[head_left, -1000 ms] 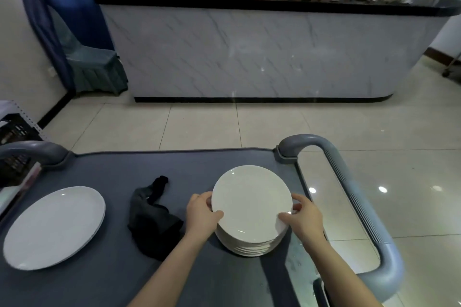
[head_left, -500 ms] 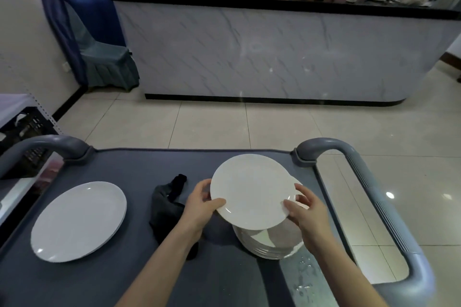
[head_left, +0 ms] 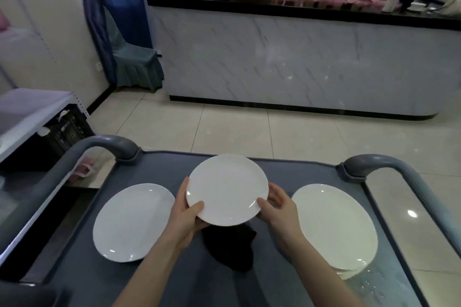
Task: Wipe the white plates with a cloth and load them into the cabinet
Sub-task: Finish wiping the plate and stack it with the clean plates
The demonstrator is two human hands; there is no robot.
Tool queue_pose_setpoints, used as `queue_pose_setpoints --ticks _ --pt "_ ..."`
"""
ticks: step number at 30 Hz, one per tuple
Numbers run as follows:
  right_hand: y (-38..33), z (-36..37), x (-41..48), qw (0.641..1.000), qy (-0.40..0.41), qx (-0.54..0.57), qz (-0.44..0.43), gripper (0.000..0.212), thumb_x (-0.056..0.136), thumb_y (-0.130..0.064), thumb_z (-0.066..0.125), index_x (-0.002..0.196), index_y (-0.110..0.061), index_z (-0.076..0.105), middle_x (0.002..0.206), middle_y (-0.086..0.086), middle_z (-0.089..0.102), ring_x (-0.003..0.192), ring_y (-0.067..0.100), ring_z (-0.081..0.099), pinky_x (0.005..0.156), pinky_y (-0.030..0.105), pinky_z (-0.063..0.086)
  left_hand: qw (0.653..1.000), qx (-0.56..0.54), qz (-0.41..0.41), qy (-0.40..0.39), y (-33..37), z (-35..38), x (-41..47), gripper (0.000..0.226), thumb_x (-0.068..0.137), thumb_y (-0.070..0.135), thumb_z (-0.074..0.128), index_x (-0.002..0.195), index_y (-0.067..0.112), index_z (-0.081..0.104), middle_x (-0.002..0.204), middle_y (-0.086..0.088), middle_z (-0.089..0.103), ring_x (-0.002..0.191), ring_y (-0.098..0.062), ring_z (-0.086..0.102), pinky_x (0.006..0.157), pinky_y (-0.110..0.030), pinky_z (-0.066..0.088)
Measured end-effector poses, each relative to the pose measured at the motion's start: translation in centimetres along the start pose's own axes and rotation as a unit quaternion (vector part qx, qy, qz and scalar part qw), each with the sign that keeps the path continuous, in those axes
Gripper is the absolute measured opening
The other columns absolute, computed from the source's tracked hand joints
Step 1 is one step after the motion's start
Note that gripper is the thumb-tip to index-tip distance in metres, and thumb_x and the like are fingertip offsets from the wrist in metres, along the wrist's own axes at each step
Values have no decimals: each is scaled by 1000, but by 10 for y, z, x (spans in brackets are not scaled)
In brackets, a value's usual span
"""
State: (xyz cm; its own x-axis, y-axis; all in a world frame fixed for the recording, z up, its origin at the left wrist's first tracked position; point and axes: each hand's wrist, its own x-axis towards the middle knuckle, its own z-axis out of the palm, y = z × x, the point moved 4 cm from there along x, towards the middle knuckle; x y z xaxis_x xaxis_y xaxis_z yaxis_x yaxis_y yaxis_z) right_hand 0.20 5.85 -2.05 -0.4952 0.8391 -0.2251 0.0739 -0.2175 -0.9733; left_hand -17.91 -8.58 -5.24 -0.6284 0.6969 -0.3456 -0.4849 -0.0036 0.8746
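I hold one white plate in the air above the grey cart top. My left hand grips its left rim from below, and my right hand grips its right rim. Under the held plate lies a crumpled black cloth, partly hidden by the plate and my hands. To the right on the cart stands a stack of white plates. A single white plate lies flat on the left of the cart.
The cart has grey curved handles at left and right. Water drops wet the cart near the stack. A low shelf with a dark crate stands to the left. A marble-fronted bar counter crosses the tiled floor ahead.
Both hands lifted the top plate off the stack and carried it left, over the black cloth. The view has swung right, so the stack now shows at the right.
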Motion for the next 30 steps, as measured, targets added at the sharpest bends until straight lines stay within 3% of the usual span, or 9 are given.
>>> queue_pose_setpoints --ticks 5,10,13,16,19,23,26,28,30 --pt "15 41 6 976 -103 -193 -22 49 85 -17 75 126 -38 58 110 -13 71 101 0 67 92 25 54 998 -26 -13 56 8 -63 13 69 96 -6 47 144 43 37 134 9 52 115 -27 57 60 -37 58" --pt "39 63 -6 852 -241 -459 -79 86 64 -39 84 140 -45 43 121 -34 50 110 -14 46 94 8 35 997 1 -15 70 12 -105 21 67 97 -3 48 142 46 38 130 15 51 114 -27 56 62 -40 59" --pt "53 70 -9 788 -240 -554 -115 81 78 -25 73 149 -38 35 131 -19 52 118 6 45 101 21 37 997 7 -14 70 11 -114 23 67 96 -3 48 139 49 40 128 19 51 112 -27 57 62 -42 59" --pt "47 63 -3 836 -142 -515 -126 43 92 -15 61 134 -26 58 122 -6 65 113 15 57 99 24 41 997 12 -12 69 10 -115 22 68 96 -3 48 138 50 41 132 15 51 112 -25 58 62 -41 59" --pt "31 44 4 891 -31 -442 -102 22 95 -12 59 114 -14 71 108 0 72 102 19 65 88 22 43 998 21 1 63 13 -108 18 66 97 0 48 135 53 42 133 15 50 113 -23 57 63 -41 60" --pt "-10 15 5 932 102 -330 -113 12 95 -20 61 93 -24 72 86 -19 70 90 11 65 68 7 37 997 43 29 48 20 -89 12 64 98 3 50 133 56 44 135 18 48 117 -16 53 65 -39 60" --pt "-48 15 -1 951 90 -249 -161 15 93 -25 64 83 -34 71 85 -25 71 86 -3 64 75 9 43 998 30 45 35 21 -66 9 60 98 4 49 135 52 46 136 17 50 116 -13 54 64 -35 59" --pt "-64 21 -4 961 53 -204 -181 12 92 -25 66 86 -32 74 91 -20 72 90 0 65 80 18 48 998 11 51 30 20 -49 7 57 99 5 49 135 49 48 137 13 52 116 -17 57 65 -36 58" --pt "-73 34 -11 958 -11 -198 -207 14 91 -19 68 87 -32 74 93 -21 72 93 -1 65 82 15 46 998 0 58 28 18 -32 6 53 100 7 49 134 49 49 137 9 54 115 -21 59 65 -37 57"
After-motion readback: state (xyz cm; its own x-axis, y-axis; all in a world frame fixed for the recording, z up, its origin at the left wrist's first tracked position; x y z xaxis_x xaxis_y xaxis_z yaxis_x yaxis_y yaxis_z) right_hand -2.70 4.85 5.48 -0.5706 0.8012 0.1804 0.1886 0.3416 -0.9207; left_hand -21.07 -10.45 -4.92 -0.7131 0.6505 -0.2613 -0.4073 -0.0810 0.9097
